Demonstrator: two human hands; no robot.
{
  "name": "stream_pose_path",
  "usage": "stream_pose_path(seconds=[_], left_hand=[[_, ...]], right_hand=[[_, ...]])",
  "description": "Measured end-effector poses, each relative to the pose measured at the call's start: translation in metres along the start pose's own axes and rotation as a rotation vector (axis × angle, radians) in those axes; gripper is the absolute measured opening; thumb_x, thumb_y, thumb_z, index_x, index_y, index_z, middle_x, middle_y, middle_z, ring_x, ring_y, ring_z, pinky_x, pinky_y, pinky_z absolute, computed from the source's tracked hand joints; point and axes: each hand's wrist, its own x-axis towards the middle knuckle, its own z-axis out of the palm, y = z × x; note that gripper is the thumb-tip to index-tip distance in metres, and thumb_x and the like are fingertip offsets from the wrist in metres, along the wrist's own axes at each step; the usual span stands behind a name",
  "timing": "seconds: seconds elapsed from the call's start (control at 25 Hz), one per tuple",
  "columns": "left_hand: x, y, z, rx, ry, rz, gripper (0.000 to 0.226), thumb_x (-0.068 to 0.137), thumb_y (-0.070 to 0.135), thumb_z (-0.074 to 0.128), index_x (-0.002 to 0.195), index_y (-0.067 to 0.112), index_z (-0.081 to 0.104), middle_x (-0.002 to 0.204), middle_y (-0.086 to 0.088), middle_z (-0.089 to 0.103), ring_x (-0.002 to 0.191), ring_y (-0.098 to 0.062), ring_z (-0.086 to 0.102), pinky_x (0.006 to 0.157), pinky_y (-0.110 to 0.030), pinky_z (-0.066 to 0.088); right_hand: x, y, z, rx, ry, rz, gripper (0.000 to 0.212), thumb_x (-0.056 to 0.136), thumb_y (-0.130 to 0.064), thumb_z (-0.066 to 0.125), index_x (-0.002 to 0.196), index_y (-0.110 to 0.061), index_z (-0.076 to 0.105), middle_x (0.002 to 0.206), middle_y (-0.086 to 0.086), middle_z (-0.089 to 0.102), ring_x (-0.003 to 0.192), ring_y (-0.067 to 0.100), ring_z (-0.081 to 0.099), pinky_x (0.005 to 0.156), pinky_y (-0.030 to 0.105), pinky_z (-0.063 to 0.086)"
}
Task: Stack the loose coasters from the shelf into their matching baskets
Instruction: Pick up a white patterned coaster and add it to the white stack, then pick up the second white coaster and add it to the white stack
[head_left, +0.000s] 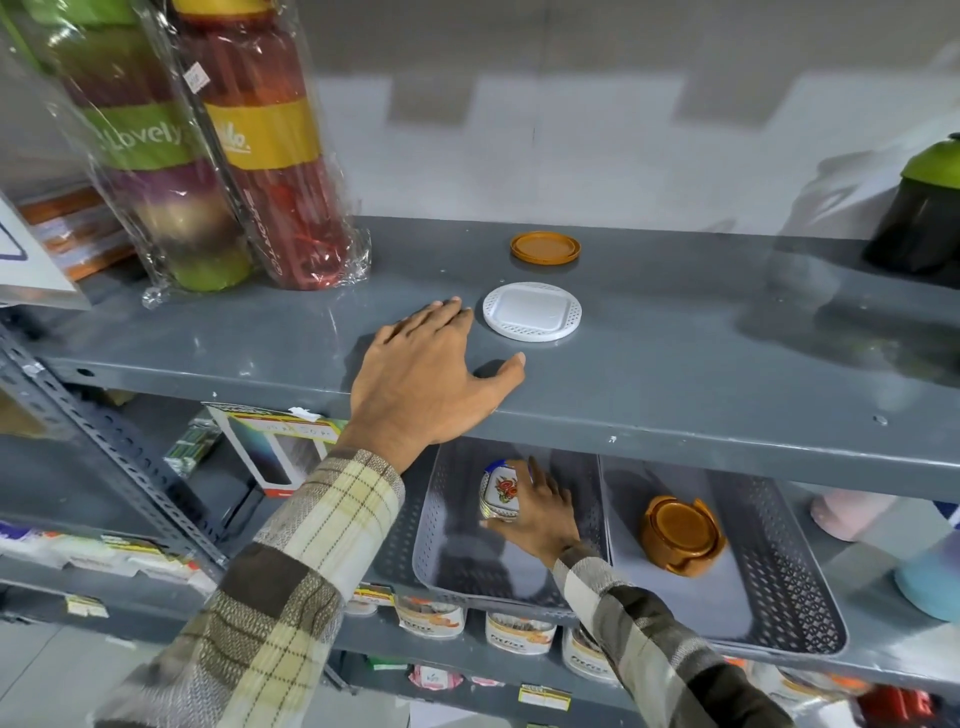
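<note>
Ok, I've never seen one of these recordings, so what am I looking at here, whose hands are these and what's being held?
There is no machine: a person wears a camera on the head, looking forward and down at their own two bare hands in plaid sleeves. The left hand lies flat and open on the grey upper shelf, just left of a loose white coaster; an orange coaster lies further back. Wrapped bottles stand at the left. Below, the right hand reaches into a grey basket and grips a stack of white flowered coasters. The neighbouring basket holds an orange coaster set.
</note>
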Motion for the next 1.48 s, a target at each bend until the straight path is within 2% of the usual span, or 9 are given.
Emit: stream_pose_path(seconds=[0.2,0.36,0.48,0.6,0.68,0.8,0.96,1.2,1.48], left_hand=[[-0.001,0.001,0.0,0.004,-0.01,-0.003,0.09,0.081,0.077,0.028,0.15,0.02,0.035,0.16,0.007,0.028,0.147,-0.01,0.022,0.116,-0.036,0.018],[0.0,0.002,0.0,0.012,-0.039,-0.001,0.09,0.083,0.076,0.027,0.152,0.018,0.03,0.162,0.004,0.024,0.148,-0.012,0.019,0.118,-0.035,0.015],[-0.001,0.002,0.0,0.022,-0.068,0.012,0.09,0.085,0.074,0.025,0.154,0.016,0.023,0.164,0.002,0.018,0.149,-0.013,0.014,0.121,-0.035,0.011],[0.0,0.002,-0.003,0.001,-0.109,0.023,0.09,0.086,0.074,0.022,0.156,0.016,0.018,0.165,0.002,0.012,0.15,-0.012,0.009,0.122,-0.036,0.007],[-0.001,0.002,-0.006,-0.015,-0.123,0.01,0.095,0.082,0.077,0.018,0.156,0.018,0.018,0.164,0.004,0.012,0.15,-0.011,0.009,0.122,-0.035,0.007],[-0.003,0.002,-0.005,-0.021,-0.064,0.004,0.098,0.079,0.08,0.019,0.154,0.018,0.024,0.163,0.002,0.021,0.148,-0.014,0.018,0.121,-0.035,0.012],[-0.001,0.001,-0.002,-0.034,-0.021,0.012,0.094,0.081,0.078,0.024,0.154,0.019,0.026,0.162,0.003,0.022,0.148,-0.012,0.018,0.12,-0.034,0.013],[0.001,-0.001,0.002,-0.045,0.003,0.013,0.098,0.076,0.08,0.021,0.154,0.02,0.027,0.162,0.005,0.023,0.148,-0.011,0.019,0.118,-0.034,0.013],[-0.003,0.0,-0.002,-0.049,-0.015,-0.005,0.097,0.076,0.08,0.02,0.153,0.022,0.028,0.162,0.006,0.023,0.148,-0.01,0.018,0.119,-0.035,0.013]], right_hand=[[-0.069,-0.032,-0.061,0.138,0.212,-0.19,0.089,0.07,-0.074,0.071,0.142,-0.042,0.028,0.159,-0.009,0.04,0.142,0.018,0.046,0.115,0.046,0.042],[-0.145,-0.053,-0.123,0.351,0.447,-0.408,0.064,0.076,-0.069,0.074,0.128,-0.042,0.048,0.133,-0.02,0.06,0.12,0.002,0.059,0.098,0.03,0.055],[-0.173,-0.066,-0.175,0.46,0.647,-0.511,0.056,0.079,-0.068,0.075,0.124,-0.041,0.054,0.119,-0.022,0.065,0.108,-0.002,0.063,0.09,0.012,0.051],[-0.16,-0.079,-0.226,0.46,0.776,-0.525,0.061,0.078,-0.064,0.078,0.126,-0.035,0.054,0.118,-0.016,0.065,0.107,0.003,0.063,0.09,0.008,0.046],[-0.136,-0.086,-0.252,0.451,0.742,-0.493,0.066,0.076,-0.059,0.081,0.129,-0.034,0.051,0.126,-0.019,0.062,0.114,0.005,0.06,0.096,0.012,0.045],[-0.091,-0.093,-0.273,0.408,0.575,-0.423,0.076,0.075,-0.056,0.082,0.136,-0.032,0.045,0.139,-0.017,0.057,0.129,0.012,0.053,0.107,0.034,0.048],[-0.042,-0.098,-0.274,0.254,0.485,-0.291,0.092,0.07,-0.056,0.085,0.142,-0.026,0.038,0.142,-0.01,0.057,0.132,0.025,0.053,0.108,0.047,0.046],[-0.007,-0.09,-0.253,0.162,0.389,-0.115,0.103,0.062,-0.079,0.073,0.139,-0.029,0.024,0.128,0.01,0.065,0.125,0.038,0.055,0.101,0.049,0.036],[-0.04,-0.099,-0.27,0.241,0.596,-0.194,0.104,0.058,-0.059,0.088,0.136,-0.029,0.028,0.129,-0.001,0.06,0.121,0.029,0.055,0.099,0.044,0.043]])
